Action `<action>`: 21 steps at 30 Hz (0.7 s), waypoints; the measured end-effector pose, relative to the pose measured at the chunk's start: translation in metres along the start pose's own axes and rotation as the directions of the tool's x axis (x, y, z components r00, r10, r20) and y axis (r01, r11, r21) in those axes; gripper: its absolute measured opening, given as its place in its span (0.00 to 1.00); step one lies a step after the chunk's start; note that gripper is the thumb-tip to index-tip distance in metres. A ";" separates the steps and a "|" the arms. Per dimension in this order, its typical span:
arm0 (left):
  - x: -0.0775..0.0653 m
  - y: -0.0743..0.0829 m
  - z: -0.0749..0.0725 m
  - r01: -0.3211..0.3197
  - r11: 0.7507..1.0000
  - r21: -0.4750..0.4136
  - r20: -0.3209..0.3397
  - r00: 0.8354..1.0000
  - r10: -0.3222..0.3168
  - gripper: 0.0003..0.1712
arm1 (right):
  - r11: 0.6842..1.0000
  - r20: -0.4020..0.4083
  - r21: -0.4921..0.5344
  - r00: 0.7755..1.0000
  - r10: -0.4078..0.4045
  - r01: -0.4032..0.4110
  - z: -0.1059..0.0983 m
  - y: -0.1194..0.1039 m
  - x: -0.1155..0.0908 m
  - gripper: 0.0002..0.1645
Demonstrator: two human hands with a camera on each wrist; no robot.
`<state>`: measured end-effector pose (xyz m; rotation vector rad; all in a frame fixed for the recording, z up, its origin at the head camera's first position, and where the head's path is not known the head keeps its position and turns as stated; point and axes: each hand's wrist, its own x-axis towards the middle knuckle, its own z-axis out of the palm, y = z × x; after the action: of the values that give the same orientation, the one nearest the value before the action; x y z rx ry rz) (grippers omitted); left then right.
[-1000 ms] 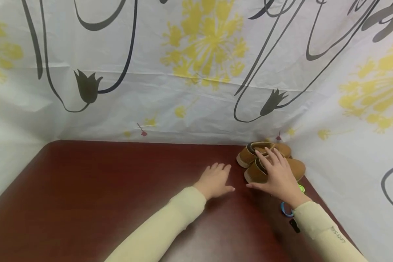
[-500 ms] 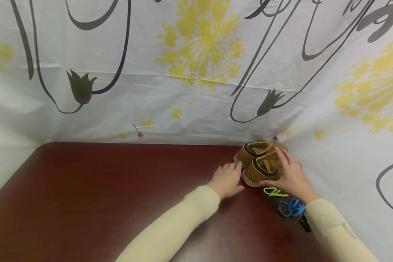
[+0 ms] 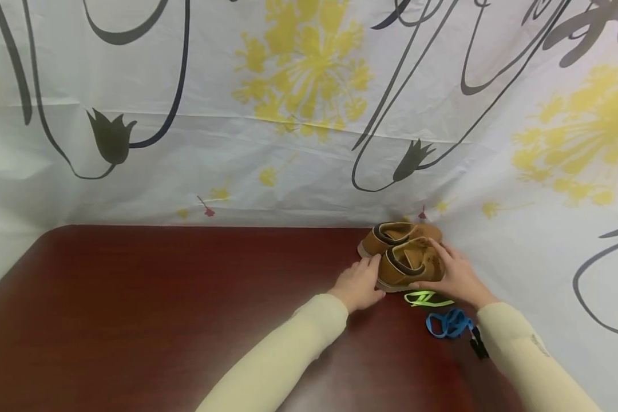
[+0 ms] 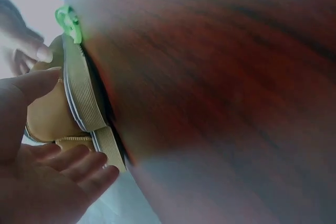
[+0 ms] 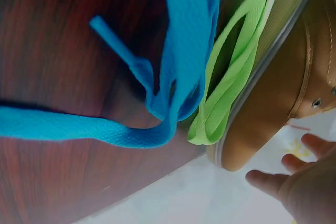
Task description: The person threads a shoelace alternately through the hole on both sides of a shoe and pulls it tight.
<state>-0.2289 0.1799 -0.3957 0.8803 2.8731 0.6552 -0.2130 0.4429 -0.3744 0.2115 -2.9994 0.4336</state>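
Observation:
Two tan lace-up shoes sit side by side at the table's far right corner. My left hand [image 3: 357,286] is at the heel of the near shoe [image 3: 389,271], fingers and thumb spread on either side of it. At the toe end, my right hand [image 3: 460,278] reaches round with loosely bent fingers. In the right wrist view its fingertips stand apart from the shoe [image 5: 278,98]. The far shoe [image 3: 372,242] is partly hidden behind the near one. Lime green shoelaces [image 5: 231,95] lie along the near shoe's sole, with blue shoelaces [image 5: 186,30] beside them.
A small black item [image 3: 478,344], its kind unclear, lies by the right sleeve. The dark red wooden table [image 3: 159,309] extends far to the left. White patterned sheets [image 3: 185,171] rise behind it and on its sides, close to the shoes.
Both hands have closed in on the near shoe: the left moved right to its heel, the right drew in round its toe. The laces came into fuller sight. The head view has shifted slightly right.

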 end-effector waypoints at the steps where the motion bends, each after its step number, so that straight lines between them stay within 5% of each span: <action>1: 0.001 0.000 0.000 0.007 1.000 -0.021 -0.006 1.000 -0.008 0.48 | 1.000 0.009 0.005 1.000 0.002 -0.002 0.001 0.001 0.001 0.74; 7: 0.008 0.004 0.004 0.018 0.992 -0.122 -0.008 1.000 -0.019 0.49 | 0.999 0.018 0.053 1.000 -0.002 0.001 0.003 0.009 0.005 0.73; 15: 0.014 0.011 0.013 0.035 0.996 -0.084 0.003 0.999 -0.035 0.54 | 0.988 0.039 0.154 0.999 -0.014 0.008 0.001 0.006 0.014 0.71; 21: 0.019 0.016 0.013 0.067 0.986 -0.151 0.002 0.998 -0.067 0.51 | 0.994 0.080 0.111 0.997 0.014 -0.023 0.005 0.001 0.013 0.71</action>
<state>-0.2340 0.2069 -0.4003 0.7591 2.7968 0.8537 -0.2259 0.4410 -0.3778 0.2151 -3.0595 0.6095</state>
